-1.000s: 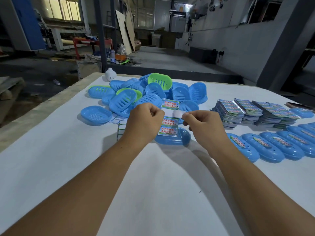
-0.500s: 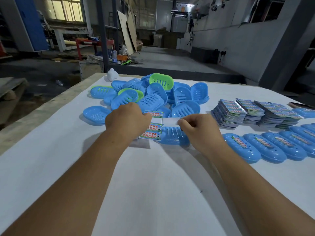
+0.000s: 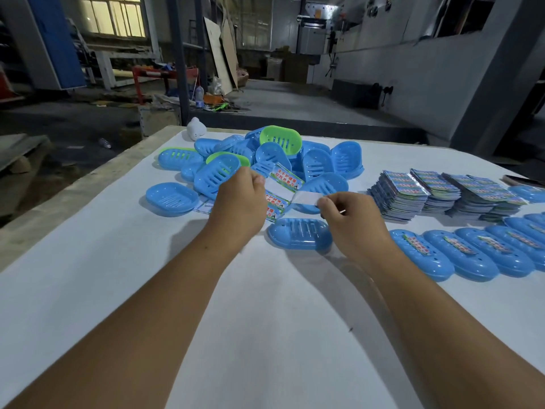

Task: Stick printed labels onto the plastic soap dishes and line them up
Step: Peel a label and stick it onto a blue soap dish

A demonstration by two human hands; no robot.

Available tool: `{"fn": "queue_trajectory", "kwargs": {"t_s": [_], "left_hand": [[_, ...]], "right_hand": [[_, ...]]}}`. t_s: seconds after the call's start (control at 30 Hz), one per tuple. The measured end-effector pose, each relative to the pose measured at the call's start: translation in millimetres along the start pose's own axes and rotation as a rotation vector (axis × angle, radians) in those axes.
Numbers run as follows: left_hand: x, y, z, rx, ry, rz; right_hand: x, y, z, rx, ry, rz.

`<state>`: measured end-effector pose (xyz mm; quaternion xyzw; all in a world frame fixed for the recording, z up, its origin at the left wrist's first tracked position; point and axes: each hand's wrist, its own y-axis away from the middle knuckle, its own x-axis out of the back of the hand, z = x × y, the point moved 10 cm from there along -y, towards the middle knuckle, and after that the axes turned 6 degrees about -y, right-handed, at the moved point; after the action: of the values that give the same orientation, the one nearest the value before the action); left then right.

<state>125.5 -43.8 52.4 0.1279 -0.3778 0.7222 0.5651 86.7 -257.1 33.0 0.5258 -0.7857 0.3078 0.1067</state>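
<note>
Nearest, lying upside down on the white table (image 3: pixel 265 335): an unlabelled blue oval plastic soap dish (image 3: pixel 299 237), long axis left to right, just below and closest to the right hand (image 3: pixel 351 222). Above it, pinched in that hand's fingertips, a white peeled label strip (image 3: pixel 305 198); beyond, gripped in the left hand (image 3: pixel 240 206), the printed label sheet (image 3: pixel 284 180).

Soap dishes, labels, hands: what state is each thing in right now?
Left hand: pinching the label sheet.
Right hand: pinching a white strip, label half peeled.
Nearest dish: upside down, unlabelled.
Row of dishes: labelled, lined up.
Dish pile: unlabelled, jumbled.
Label stacks: untouched.
</note>
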Motion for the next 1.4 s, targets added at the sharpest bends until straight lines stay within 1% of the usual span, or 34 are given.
{"fn": "queue_trajectory", "kwargs": {"t_s": [0.07,0.17,0.27,0.43,0.53,0.63,0.7,0.83,0.9,0.97,1.03,1.2,1.27,1.33,1.4], "left_hand": [[2,-1,3,-0.053,-0.057,0.016],[-3,-4,4,-0.092,-0.176,-0.024],[-4,-5,2,-0.09,-0.261,-0.057],[-3,-4,2,-0.069,-0.404,-0.079],[-4,-3,3,-0.072,-0.44,-0.088],[2,-7,-2,-0.067,-0.447,-0.059],[6,-8,-8,-0.06,-0.516,-0.059],[12,-6,-26,-0.001,-0.703,-0.109],[13,-3,-32,0.014,-0.808,-0.146],[9,0,-35,0.003,-0.936,-0.223],[6,2,-35,-0.014,-0.982,-0.268],[8,4,-23,-0.021,-0.908,-0.257],[10,3,-15,-0.035,-0.81,-0.216],[8,5,-4,-0.034,-0.515,-0.211],[-8,11,10,-0.05,-0.152,-0.303]], "right_hand": [[-2,0,-1,0.014,0.089,-0.024],[-2,1,0,0.017,0.232,-0.028],[2,2,-2,0.036,0.325,0.0],[2,4,-5,0.067,0.395,0.018],[6,2,-7,0.084,0.473,0.056],[16,0,-3,0.048,0.413,0.087],[18,0,1,0.02,0.315,0.071],[9,2,3,-0.035,0.09,0.016],[7,4,3,-0.058,0.041,-0.001],[8,4,2,-0.064,0.017,-0.002],[8,5,1,-0.062,0.009,0.004],[4,7,-3,-0.042,-0.016,-0.014],[3,8,-5,-0.026,-0.05,-0.027],[2,8,-7,-0.003,-0.084,-0.031],[2,8,-10,0.023,-0.099,-0.018]]}}
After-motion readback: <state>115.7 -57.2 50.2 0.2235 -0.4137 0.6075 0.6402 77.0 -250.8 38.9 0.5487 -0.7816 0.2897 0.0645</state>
